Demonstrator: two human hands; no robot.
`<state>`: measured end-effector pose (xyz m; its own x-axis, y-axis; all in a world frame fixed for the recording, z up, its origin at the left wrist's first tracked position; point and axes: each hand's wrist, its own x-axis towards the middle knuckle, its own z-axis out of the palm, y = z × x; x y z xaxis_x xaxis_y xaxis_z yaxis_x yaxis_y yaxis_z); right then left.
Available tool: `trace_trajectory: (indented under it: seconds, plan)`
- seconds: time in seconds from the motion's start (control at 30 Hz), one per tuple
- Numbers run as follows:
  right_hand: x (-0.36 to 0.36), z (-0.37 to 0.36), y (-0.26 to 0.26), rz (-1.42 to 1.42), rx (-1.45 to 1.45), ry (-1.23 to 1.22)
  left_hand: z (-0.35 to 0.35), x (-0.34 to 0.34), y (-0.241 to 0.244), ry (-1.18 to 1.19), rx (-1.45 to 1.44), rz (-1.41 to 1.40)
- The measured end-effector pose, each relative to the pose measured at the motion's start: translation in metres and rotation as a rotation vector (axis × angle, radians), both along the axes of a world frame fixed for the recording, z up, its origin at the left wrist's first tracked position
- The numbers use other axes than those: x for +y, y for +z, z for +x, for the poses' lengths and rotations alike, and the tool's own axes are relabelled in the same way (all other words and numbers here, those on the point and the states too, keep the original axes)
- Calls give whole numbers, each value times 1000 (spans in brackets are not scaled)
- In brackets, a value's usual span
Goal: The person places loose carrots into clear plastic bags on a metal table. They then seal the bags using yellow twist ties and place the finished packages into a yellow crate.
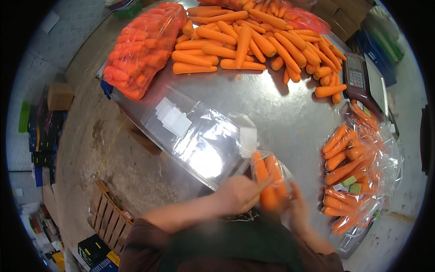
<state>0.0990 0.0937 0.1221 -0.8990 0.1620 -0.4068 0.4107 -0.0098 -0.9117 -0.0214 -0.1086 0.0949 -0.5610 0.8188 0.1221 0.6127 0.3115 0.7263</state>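
Note:
A clear plastic bag of carrots [271,180] is in front of my body, above the near edge of the metal table [272,115]. My left hand [239,193] is curled at its left side, with a finger lying across the carrots. At the bag's right side, my right hand [299,208] grips the loose plastic; this hand is blurred by motion. Beyond the bag lies a small stack of white labels or cards [248,141]. Flat clear plastic bags [204,146] lie left of it, with more white cards [173,117] on them.
Loose carrots [243,47] are heaped along the far side, beside a red-tinted bag of carrots [142,51]. A scale with a keypad [355,73] stands at the right. Several bagged carrots [353,173] lie nearer on that side. A wooden pallet [112,214] is on the floor at left.

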Motion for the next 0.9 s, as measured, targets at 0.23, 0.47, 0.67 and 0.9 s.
trace_trajectory:
  seconds: [0.23, 0.47, 0.67, 0.9]
  plan:
    - [88, -36, 97, -42, 624, -514, -27, 39, 88, -217, -168, 694]
    - [244, -39, 105, -316, 765, -855, -103, 18, 4, 286, -563, 174]
    - [66, -298, 22, 308, 528, -256, -215, 15, -47, 617, -66, 93]
    - [45, -513, -77, 1550, 278, 175, -312, 69, -69, 741, 118, -195]
